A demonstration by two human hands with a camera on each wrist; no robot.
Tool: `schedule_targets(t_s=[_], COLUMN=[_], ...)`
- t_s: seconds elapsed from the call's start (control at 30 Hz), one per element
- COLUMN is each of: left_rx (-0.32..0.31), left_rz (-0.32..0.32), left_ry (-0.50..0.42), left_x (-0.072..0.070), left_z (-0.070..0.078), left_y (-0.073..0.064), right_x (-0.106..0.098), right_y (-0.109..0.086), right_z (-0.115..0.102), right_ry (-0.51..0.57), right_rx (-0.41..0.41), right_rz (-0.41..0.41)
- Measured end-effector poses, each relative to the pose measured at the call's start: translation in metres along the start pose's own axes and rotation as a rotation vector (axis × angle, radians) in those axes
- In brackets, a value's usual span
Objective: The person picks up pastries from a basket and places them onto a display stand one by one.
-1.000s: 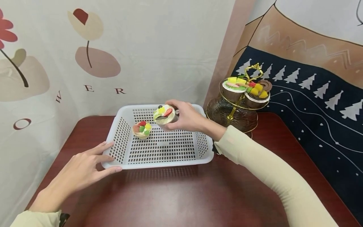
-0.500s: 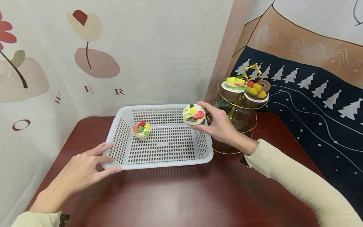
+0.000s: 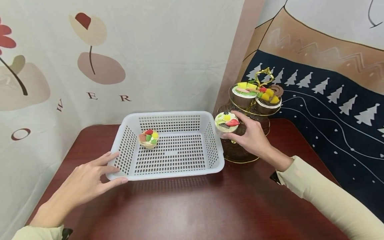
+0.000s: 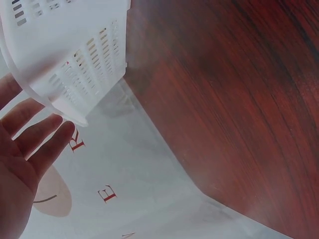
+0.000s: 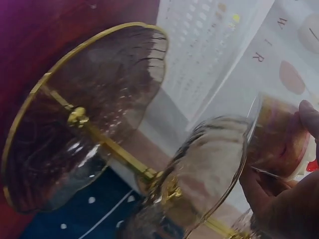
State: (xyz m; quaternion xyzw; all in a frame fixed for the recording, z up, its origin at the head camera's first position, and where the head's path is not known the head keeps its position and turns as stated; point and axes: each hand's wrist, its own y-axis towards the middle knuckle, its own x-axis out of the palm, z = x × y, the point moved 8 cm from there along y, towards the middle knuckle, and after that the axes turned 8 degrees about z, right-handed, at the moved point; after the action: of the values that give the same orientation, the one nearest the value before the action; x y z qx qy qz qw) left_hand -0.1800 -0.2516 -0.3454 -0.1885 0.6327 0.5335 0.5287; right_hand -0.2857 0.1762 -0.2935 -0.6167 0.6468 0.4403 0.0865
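In the head view my right hand (image 3: 252, 136) grips a dessert cup (image 3: 227, 122) topped with cream, a strawberry and yellow fruit. It is in the air between the basket's right rim and the tiered stand (image 3: 240, 150). The right wrist view shows this cup's clear side (image 5: 279, 137) between thumb and fingers, close to the stand's middle plate (image 5: 214, 164). My left hand (image 3: 87, 181) rests with extended fingers on the front left corner of the white basket (image 3: 168, 176). Inside the basket sits a fruit-topped tart cup (image 3: 149, 139).
Two dark cups, one with green and yellow topping (image 3: 244, 91) and one with orange cubes (image 3: 269, 101), stand on the stand's top tier beneath a gold handle (image 3: 264, 76). The red-brown table (image 3: 180, 210) meets printed cloth (image 3: 168, 66) behind.
My right hand has carried the dessert cup rightward, from over the basket to beside the stand's lower tiers. The left hand has stayed at the basket corner.
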Motion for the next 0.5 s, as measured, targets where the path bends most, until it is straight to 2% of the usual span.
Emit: schedule_targets(t_s=[0.5], left_rx=[-0.007], left_rz=[-0.002], left_ry=[-0.007], left_x=[0.0], left_z=[-0.001], left_y=[-0.001], right_x=[-0.021], right_y=[-0.012], right_z=[0.037], right_ry=[-0.007], right_rx=[0.053], right_rz=[0.013])
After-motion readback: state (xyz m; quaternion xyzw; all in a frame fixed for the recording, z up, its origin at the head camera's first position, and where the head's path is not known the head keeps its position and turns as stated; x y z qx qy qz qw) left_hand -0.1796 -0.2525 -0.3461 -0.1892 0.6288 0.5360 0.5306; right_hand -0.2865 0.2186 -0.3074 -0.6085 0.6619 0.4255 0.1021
